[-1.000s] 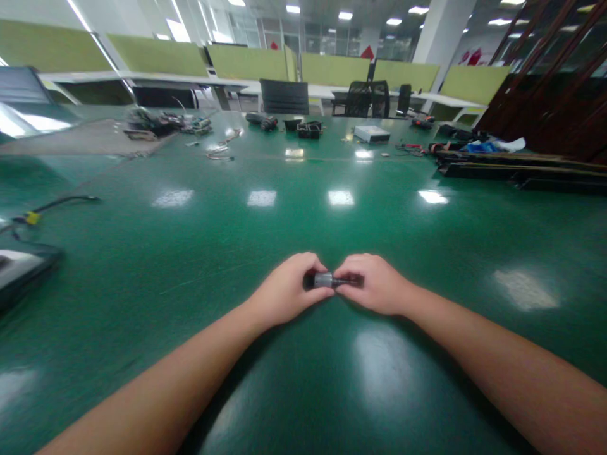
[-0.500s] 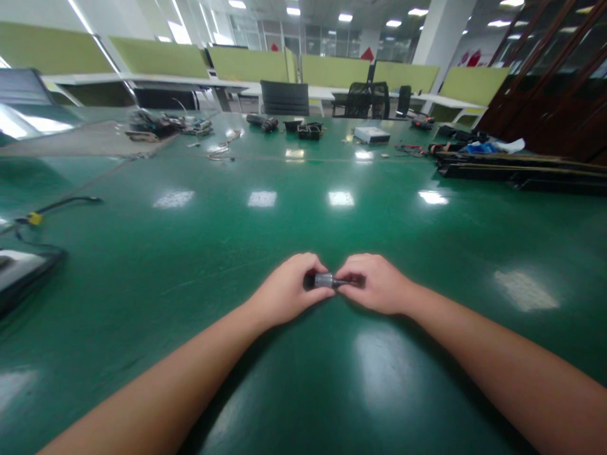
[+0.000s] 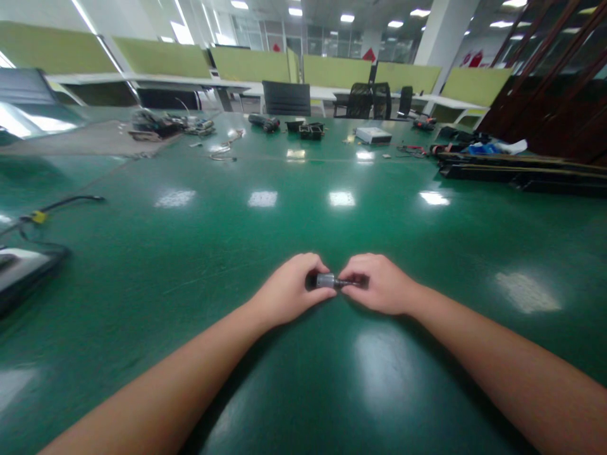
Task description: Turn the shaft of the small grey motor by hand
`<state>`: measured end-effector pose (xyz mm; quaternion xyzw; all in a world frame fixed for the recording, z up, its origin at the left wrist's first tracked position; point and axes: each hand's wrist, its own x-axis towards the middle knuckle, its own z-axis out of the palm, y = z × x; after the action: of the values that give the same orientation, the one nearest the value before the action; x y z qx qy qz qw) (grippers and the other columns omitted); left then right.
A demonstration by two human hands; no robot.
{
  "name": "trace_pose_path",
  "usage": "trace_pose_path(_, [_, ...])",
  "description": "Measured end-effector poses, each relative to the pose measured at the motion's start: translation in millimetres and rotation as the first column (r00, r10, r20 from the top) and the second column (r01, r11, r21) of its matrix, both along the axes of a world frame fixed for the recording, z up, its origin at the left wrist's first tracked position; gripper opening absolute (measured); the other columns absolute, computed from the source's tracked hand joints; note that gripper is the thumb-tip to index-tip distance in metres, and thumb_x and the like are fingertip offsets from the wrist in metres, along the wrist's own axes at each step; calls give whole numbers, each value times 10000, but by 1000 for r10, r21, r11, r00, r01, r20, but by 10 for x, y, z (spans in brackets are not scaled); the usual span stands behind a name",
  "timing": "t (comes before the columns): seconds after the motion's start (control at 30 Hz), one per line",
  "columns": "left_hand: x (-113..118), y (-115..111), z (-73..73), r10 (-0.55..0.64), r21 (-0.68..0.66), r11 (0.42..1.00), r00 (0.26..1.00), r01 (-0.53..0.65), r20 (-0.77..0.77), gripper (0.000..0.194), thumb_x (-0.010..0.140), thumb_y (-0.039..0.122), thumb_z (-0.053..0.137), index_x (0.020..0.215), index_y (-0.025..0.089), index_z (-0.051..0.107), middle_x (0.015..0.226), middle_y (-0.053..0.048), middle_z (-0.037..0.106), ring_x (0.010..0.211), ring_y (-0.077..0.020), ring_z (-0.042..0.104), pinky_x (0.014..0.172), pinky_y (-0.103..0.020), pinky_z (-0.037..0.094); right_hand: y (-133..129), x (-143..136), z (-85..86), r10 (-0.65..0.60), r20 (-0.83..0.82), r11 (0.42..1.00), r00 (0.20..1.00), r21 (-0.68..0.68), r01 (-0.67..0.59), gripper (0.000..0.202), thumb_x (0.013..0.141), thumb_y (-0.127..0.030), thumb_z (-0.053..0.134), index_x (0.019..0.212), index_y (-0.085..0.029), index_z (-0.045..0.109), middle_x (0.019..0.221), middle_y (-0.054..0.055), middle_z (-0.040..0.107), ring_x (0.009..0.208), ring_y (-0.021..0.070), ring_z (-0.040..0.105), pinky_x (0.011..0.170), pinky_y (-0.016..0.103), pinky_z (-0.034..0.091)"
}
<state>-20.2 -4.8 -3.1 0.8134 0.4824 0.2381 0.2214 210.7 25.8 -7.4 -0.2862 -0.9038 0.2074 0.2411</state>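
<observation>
Between my hands lies a small grey metal cylinder [image 3: 325, 280] with a thin dark shaft [image 3: 342, 284] pointing to the right. What kind of part it is, I cannot make out. My left hand [image 3: 294, 289] is closed around the cylinder, thumb on the near side and fingers on the far side, covering its left end. The fingertips of my right hand [image 3: 377, 284] pinch the shaft and partly hide it. Both hands are low over the glossy green tabletop [image 3: 294, 234], close together.
A grey-white device [image 3: 28, 272] with a dark edge and a black cable [image 3: 71, 200] are at the left. Along the back lie black parts [image 3: 310, 131], a white box [image 3: 373, 135], loose wires [image 3: 222, 151] and a grey mat [image 3: 99, 138]. Long black bars [image 3: 521, 170] are stacked at the right.
The whole view has shifted very slightly. Both hands keep the same grip on the metal cylinder and its shaft, with no clear movement between them.
</observation>
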Motion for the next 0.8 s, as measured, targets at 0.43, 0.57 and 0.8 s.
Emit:
trace_pose_path(0.43, [-3, 5, 4, -4, 2, 1000, 1000, 4, 0, 258, 803, 372, 757, 931, 202, 611, 925, -24, 659, 854, -214, 611, 752, -336, 462, 4, 17, 5, -8, -9, 1000, 1000, 2, 8, 92, 774, -164, 711, 865, -181, 715, 760, 9, 686, 683, 135, 596, 694, 268, 430])
trace_pose_path(0.57, [0, 3, 15, -4, -1, 1000, 1000, 4, 0, 257, 811, 388, 744, 934, 201, 618, 937, -33, 666, 869, -221, 616, 757, -341, 469, 5, 14, 9, -21, -10, 1000, 1000, -7, 21, 72, 790, -224, 735, 844, -182, 712, 762, 9, 691, 683, 132, 600, 681, 262, 428])
trace_pose_path(0.8, [-3, 4, 10, -10, 6, 1000, 1000, 10, 4, 265, 815, 407, 741, 935, 204, 619, 932, -32, 667, 863, -221, 618, 750, -338, 470, 7, 11, 6, -38, -8, 999, 999, -2, 38, 55, 793, -220, 735, 824, -185, 706, 741, 3, 684, 666, 126, 592, 667, 257, 423])
